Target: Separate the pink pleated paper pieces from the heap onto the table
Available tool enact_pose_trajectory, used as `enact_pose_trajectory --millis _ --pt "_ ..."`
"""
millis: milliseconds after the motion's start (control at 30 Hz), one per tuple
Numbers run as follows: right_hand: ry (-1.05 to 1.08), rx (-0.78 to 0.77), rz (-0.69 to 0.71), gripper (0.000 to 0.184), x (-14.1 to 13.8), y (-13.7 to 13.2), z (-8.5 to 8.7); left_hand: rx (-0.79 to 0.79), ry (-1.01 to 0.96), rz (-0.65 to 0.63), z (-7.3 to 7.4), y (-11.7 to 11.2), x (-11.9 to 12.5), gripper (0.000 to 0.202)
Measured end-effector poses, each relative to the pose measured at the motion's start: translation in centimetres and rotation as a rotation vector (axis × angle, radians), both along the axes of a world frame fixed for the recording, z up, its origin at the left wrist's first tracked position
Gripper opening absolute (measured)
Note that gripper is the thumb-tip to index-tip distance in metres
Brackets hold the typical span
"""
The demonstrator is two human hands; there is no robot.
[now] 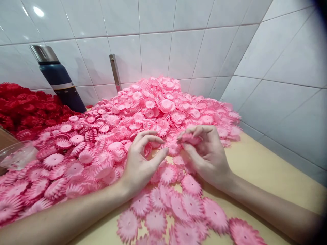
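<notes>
While the head view looks down on the counter [268, 177], the right hand [206, 153] pinches a small stack of pink petal discs [190, 137] between thumb and fingertips, its long axis running from 9 to 3 o'clock. The left hand [141, 160] rests half-curled on the pink heap [153, 109], fingers apart, holding nothing. At 10 o'clock stands a dark flask [60, 81]; its label is unreadable.

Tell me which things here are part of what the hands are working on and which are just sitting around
In use: right hand pinching a pink flower piece; left hand resting on the pink flower pile.

Lying about: red flower pile, dark flask, clear plastic tub, metal strip on the wall.
</notes>
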State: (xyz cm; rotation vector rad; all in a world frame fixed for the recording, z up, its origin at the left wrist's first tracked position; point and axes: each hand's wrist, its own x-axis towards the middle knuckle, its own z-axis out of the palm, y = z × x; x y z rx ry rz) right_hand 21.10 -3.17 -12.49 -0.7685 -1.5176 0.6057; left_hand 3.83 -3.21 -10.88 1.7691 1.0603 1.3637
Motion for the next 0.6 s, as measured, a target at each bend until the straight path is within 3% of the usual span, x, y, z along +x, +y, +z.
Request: enact_pose_trajectory --millis 100,300,433,600 --pt "-0.176 0.106 0.000 0.030 0.0 -0.4 0.2 0.032 0.049 0.004 0.4 -0.1 0.0 0.009" --pt "-0.449 0.451 -0.122 0.023 0.4 -0.7 1.3 -0.161 -0.041 -0.065 0.8 -0.3 0.0 0.024" --pt "-0.430 0.392 -0.109 0.021 0.5 -0.7 1.2 -0.191 0.032 -0.074 0.7 -0.2 -0.2 0.029" --pt "-0.331 0.335 -0.042 0.033 0.2 -0.9 1.1 -0.193 -0.062 -0.072 0.6 0.0 -0.1 0.017"
